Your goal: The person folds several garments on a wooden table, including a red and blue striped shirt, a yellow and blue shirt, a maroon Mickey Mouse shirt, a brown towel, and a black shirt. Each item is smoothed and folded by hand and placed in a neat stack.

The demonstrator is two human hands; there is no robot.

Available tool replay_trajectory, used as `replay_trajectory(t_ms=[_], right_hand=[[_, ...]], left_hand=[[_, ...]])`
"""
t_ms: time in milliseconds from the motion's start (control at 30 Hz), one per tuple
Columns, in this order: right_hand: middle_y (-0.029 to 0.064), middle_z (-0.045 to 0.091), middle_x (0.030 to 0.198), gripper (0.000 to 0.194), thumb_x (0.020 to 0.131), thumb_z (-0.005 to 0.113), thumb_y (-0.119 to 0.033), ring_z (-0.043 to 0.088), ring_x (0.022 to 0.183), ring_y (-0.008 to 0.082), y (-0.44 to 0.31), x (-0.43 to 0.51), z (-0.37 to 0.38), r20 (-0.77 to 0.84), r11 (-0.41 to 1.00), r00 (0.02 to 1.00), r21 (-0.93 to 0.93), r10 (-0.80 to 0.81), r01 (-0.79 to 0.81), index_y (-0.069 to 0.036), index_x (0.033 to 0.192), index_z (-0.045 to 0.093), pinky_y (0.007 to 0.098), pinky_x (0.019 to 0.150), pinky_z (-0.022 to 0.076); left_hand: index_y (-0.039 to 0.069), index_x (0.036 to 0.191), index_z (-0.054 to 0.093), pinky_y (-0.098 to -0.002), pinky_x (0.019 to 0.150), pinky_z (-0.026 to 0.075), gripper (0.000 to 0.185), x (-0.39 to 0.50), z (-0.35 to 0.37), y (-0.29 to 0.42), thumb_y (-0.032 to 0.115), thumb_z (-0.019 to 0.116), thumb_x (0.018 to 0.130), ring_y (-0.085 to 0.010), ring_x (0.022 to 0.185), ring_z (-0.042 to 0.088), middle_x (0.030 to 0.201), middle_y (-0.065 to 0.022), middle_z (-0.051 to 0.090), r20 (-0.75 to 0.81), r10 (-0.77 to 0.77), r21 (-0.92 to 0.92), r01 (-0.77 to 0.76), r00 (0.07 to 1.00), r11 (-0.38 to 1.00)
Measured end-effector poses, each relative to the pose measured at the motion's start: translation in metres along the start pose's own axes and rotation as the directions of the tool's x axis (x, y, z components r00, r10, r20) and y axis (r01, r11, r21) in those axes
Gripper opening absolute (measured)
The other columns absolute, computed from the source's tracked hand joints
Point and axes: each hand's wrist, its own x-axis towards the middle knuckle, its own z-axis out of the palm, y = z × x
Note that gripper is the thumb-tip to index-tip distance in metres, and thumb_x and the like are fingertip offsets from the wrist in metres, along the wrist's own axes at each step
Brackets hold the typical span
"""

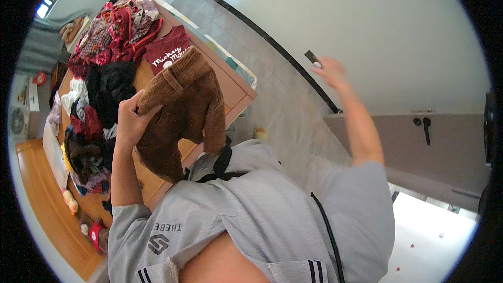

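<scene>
My left hand point(135, 116) grips a brown knitted garment point(177, 125) by its wide ribbed band, thumb on top. The garment hangs over the near edge of the wooden bed-like surface point(232, 90), its lower parts close to my grey clothes. Away to the right, my right hand point(332, 71) is raised in front of the pale wall and blurred. Its fingertips pinch a small dark rectangular object point(311, 56) with a round white part; what it is I cannot tell. Beyond the brown garment lies a dark red printed shirt point(169, 49).
Heaped floral clothes point(114, 31), black clothes point(112, 90) and mixed garments point(84, 161) cover the surface's left part. Plush toys point(96, 234) lie near the wooden headboard point(51, 208). A slipper point(260, 133) is on the tiled floor. A door with a black handle point(427, 129) stands at right.
</scene>
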Motion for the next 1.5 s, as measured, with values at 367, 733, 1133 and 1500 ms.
replay_trajectory(t_ms=[367, 733, 1133, 1500], right_hand=[[0.0053, 0.035, 0.15, 0.07, 0.077, 0.066, -0.049, 0.032, 0.138, 0.0246, 0.451, -0.247, -0.069, 0.106, 0.314, 0.655, -0.927, 0.748, -0.208, -0.018, 0.137, 0.049, 0.0584, 0.11, 0.0173], [0.0058, 0.067, 0.11, 0.03, 0.09, 0.046, -0.023, 0.059, 0.105, 0.0264, 0.477, -0.222, -0.083, -0.01, 0.201, 0.955, -0.977, 0.297, -0.072, -0.015, 0.11, 0.067, 0.0545, 0.1, 0.0339], [0.0105, 0.064, 0.119, 0.049, 0.071, 0.07, -0.053, 0.061, 0.108, 0.0308, 0.479, -0.197, -0.087, 0.302, 0.352, 0.614, -0.935, 0.729, 0.042, -0.021, 0.109, 0.07, 0.0515, 0.088, 0.0455], [0.007, 0.054, 0.133, 0.085, 0.061, 0.082, -0.053, 0.047, 0.126, 0.0286, 0.287, -0.224, -0.074, 0.462, 0.515, 0.319, -0.85, 0.828, -0.106, -0.017, 0.132, 0.051, 0.0527, 0.106, 0.0333]], left_hand=[[-0.002, 0.111, 0.064, -0.03, 0.077, 0.049, 0.038, 0.012, 0.055, 0.029, 0.019, 0.072, 0.08, -0.0111, 0.081, 0.061, 0.091, -0.0111, 0.07, -0.169, -0.191, -0.006, 0.193, 0.967, 0.981], [0.002, 0.112, 0.065, -0.0311, 0.079, 0.049, 0.041, 0.038, 0.085, 0.044, 0.025, 0.074, 0.079, -0.015, 0.082, 0.063, 0.094, -0.0139, 0.07, -0.2, -0.137, 0.133, 0.165, 0.97, 0.977], [0.001, 0.114, 0.064, -0.0291, 0.08, 0.05, 0.039, 0.027, 0.086, 0.051, 0.017, 0.074, 0.08, -0.0077, 0.082, 0.058, 0.092, -0.0072, 0.071, -0.195, -0.121, 0.183, 0.157, 0.973, 0.97], [0.003, 0.104, 0.065, -0.0337, 0.072, 0.051, 0.032, 0.024, 0.085, 0.02, 0.019, 0.075, 0.078, -0.0304, 0.077, 0.066, 0.086, -0.0182, 0.067, -0.111, 0.016, 0.234, 0.01, 0.994, 0.972]])
